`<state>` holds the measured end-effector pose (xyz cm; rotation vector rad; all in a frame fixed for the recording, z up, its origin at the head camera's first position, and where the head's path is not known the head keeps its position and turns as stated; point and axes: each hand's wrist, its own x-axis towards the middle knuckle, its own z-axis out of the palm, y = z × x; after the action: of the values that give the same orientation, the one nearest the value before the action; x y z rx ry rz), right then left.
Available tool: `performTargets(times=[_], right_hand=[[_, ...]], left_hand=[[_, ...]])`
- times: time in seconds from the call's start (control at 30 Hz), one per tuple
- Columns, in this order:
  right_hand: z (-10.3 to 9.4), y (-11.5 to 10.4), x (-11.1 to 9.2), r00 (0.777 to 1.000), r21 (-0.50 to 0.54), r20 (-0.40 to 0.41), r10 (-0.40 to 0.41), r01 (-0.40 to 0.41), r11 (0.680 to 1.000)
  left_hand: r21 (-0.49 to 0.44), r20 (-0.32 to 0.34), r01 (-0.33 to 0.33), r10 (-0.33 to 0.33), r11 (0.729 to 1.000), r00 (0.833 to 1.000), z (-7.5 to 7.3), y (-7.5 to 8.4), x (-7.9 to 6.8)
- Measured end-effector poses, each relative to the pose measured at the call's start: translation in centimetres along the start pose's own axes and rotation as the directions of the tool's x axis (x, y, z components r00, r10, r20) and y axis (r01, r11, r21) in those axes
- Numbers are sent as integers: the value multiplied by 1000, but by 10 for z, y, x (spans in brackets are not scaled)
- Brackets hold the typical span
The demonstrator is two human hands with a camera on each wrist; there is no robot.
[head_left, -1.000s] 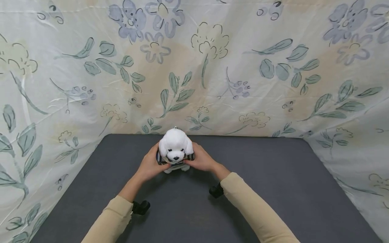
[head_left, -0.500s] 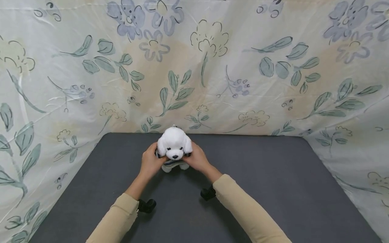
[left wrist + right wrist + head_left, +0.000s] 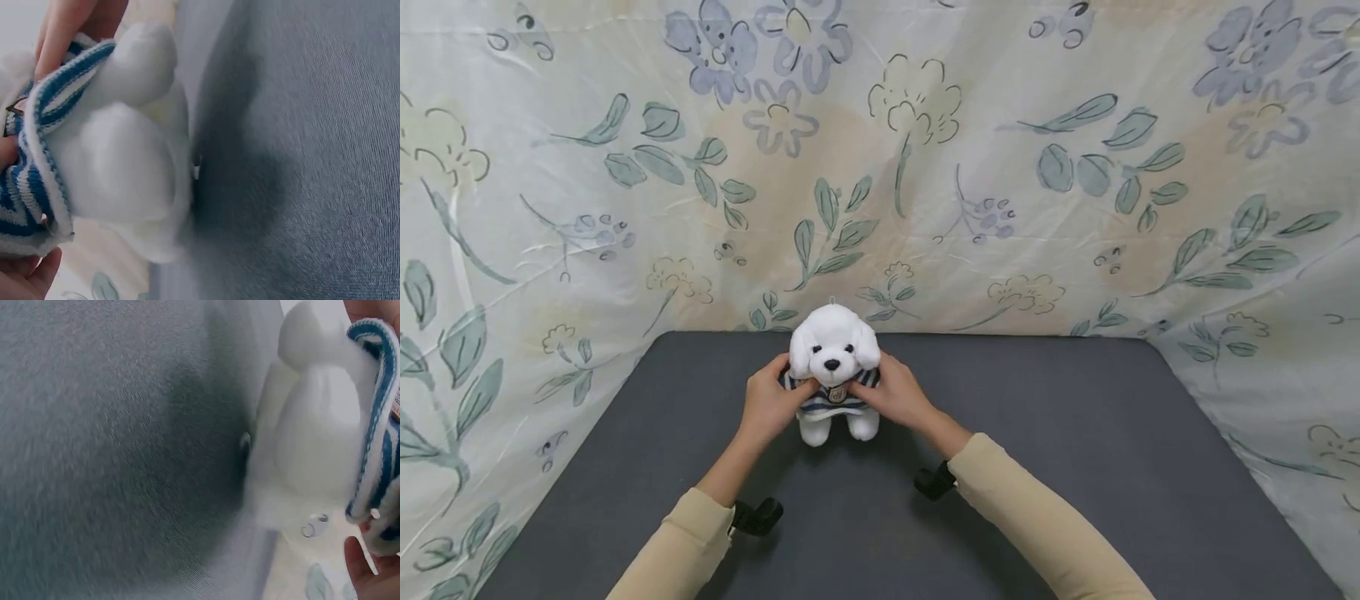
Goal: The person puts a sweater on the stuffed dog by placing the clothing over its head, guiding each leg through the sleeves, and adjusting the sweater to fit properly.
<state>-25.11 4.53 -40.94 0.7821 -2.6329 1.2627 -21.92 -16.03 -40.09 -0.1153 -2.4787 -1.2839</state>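
Left sleeve [image 3: 662, 550] and right sleeve [image 3: 1048, 521] were plain beige, long, lightly creased toward the cuffs [image 3: 706, 510]. Stubby matte-black left wrist unit [image 3: 757, 517] and similar right wrist unit [image 3: 934, 481] stuck out by the cuff edges, rounded at the ends. Fingers [image 3: 55, 50] were bare.

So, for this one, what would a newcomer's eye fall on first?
Most likely the white toy dog, facing the head camera near the far edge of the dark table, in a blue-and-white striped shirt. Next, the left grip and right grip holding it from either side. Behind it all, the flowered cloth fills the upper part of the head view.
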Motion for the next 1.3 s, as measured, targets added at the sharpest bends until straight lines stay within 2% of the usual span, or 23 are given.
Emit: performTargets(times=[0.23,0.43,0.73,1.03,1.17,1.3], right_hand=[[-19,-5,-10,998,-47,48,42,-40,998],[-37,-10,-20,992,-51,93,86,-82,995],[-59,-16,-33,969,-76,166,182,-172,982],[-74,-9,-47,932,-134,221,287,-263,956],[-79,-5,-52,900,-132,245,361,-338,932],[-81,0,-56,863,-141,259,433,-410,901]], left_hand=[[-2,70,31,-30,1000,997,-2,21,-6],[15,139,76,-78,997,987,0,36,-9],[19,217,95,-97,995,971,9,48,-13],[35,321,98,-104,995,941,24,55,-19],[57,356,85,-100,995,929,31,57,-20],[91,392,100,-128,991,911,39,57,-20]])
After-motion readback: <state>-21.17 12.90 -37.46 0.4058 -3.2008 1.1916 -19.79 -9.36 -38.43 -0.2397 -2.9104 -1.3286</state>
